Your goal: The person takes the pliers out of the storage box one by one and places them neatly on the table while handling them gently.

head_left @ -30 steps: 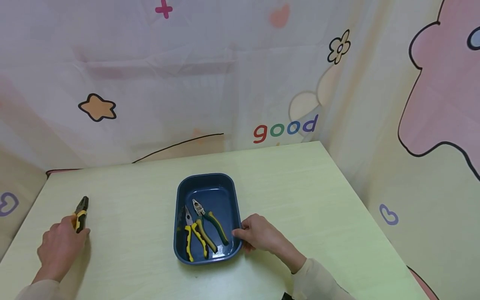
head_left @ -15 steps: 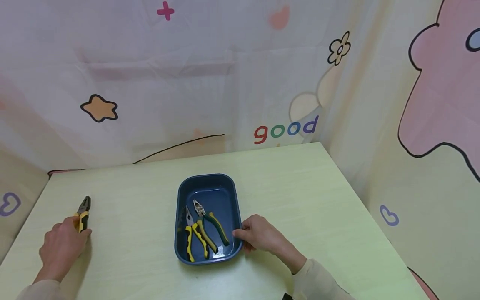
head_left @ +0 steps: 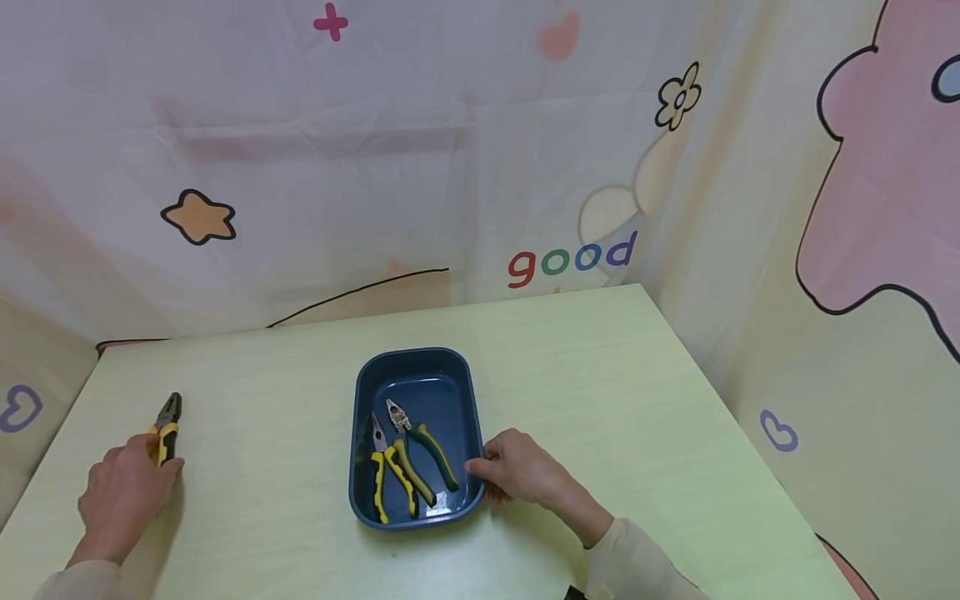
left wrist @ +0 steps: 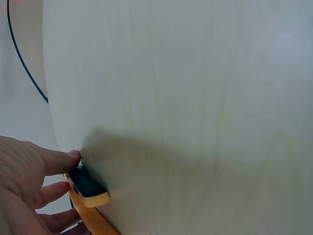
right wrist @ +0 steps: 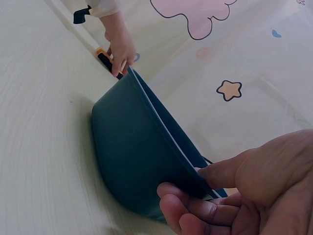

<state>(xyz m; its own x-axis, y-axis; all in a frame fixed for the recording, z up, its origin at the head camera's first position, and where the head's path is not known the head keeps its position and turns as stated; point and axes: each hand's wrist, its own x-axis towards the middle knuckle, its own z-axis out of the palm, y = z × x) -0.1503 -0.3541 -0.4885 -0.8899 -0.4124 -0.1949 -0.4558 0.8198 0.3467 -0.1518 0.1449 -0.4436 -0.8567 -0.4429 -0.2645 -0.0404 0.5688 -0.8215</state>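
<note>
At the table's left side my left hand [head_left: 123,496] grips combination pliers [head_left: 169,421] by their yellow and black handles, with the dark jaws pointing away. The left wrist view shows the thumb and fingers around the handles of these pliers [left wrist: 90,191]; their head is out of sight there. My right hand [head_left: 525,468] pinches the right rim of a blue rectangular tray [head_left: 450,392], thumb on top and fingers below, as the right wrist view of the hand [right wrist: 259,191] shows. Inside the tray lie green and yellow pliers [head_left: 437,457] and yellow and black long-nose pliers [head_left: 377,487], side by side.
The pale wooden table [head_left: 585,367] holds the tray near its middle. A printed curtain [head_left: 450,167] stands along the back and both sides. A small black object [head_left: 574,592] shows by the right sleeve at the bottom edge.
</note>
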